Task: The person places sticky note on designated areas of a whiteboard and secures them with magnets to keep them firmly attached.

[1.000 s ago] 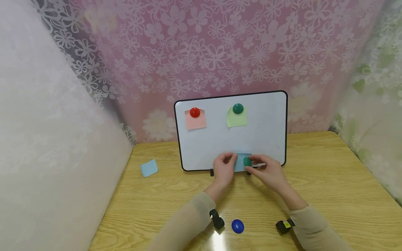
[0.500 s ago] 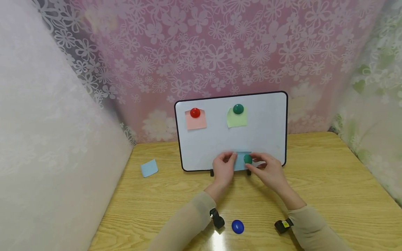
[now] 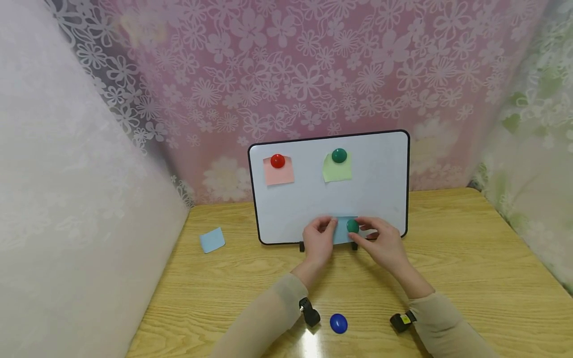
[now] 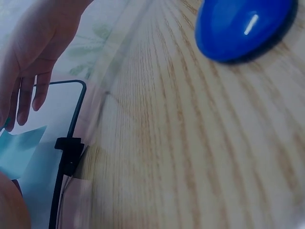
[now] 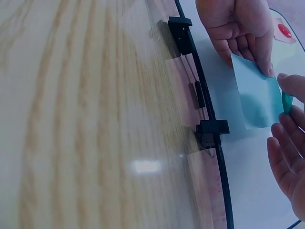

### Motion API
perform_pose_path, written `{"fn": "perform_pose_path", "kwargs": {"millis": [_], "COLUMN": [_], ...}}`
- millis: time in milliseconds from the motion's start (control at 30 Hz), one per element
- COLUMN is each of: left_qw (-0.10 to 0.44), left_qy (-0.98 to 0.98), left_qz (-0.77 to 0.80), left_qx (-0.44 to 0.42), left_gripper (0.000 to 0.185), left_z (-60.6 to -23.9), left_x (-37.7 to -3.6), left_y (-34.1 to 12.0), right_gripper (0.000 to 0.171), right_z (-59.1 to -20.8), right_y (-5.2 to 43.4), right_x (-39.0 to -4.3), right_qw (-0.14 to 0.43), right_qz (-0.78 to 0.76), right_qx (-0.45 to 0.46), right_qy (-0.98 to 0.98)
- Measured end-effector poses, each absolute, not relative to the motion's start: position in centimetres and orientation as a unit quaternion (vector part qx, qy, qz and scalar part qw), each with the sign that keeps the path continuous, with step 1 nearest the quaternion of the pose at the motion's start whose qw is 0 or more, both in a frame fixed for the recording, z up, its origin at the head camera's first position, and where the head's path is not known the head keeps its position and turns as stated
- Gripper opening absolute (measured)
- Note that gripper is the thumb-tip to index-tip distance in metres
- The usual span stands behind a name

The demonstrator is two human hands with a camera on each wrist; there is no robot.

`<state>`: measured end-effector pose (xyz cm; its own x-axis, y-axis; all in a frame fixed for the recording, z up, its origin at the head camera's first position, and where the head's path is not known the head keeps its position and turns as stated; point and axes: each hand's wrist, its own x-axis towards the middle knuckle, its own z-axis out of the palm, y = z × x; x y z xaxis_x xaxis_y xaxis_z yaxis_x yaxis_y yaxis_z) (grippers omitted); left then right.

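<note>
A blue sticky note (image 3: 341, 231) lies against the lower part of the whiteboard (image 3: 304, 199). My left hand (image 3: 319, 239) pinches the note's left edge between thumb and fingers. From the other side, my right hand (image 3: 382, 242) holds a round green magnet (image 3: 352, 226) by its rim, over the right part of the note. In the right wrist view the green magnet (image 5: 287, 101) shows edge-on between thumb and fingertips, right at the edge of the blue note (image 5: 257, 95).
Higher on the board, a red magnet (image 3: 277, 161) holds a pink note (image 3: 279, 176) and another green magnet (image 3: 339, 155) holds a light green note (image 3: 337, 173). A second blue note (image 3: 212, 240) lies on the table at left. Near the front sits a blue magnet (image 3: 338, 323).
The right hand has moved slightly up with the green magnet, and the blue note has shifted up a little with it. The left hand keeps its pinch.
</note>
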<state>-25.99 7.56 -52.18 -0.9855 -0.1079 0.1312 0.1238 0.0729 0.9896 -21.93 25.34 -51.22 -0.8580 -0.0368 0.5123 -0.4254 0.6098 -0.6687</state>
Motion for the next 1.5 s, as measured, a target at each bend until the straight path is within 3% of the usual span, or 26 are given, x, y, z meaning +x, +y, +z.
{"fn": "perform_pose_path", "kwargs": {"millis": [1500], "left_qw": [0.106], "left_qy": [-0.725], "left_qz": [-0.681], "left_qx": [-0.009], "left_gripper": [0.009], "left_z": [-50.6], "left_x": [-27.0], "left_y": [8.0], "right_gripper": [0.043], "right_z": [-50.1], "right_y": [24.5], "right_x": [-24.3], "right_qw": [0.31], "right_qz": [0.351], "right_qx": [0.152], "right_qy": [-0.871]}}
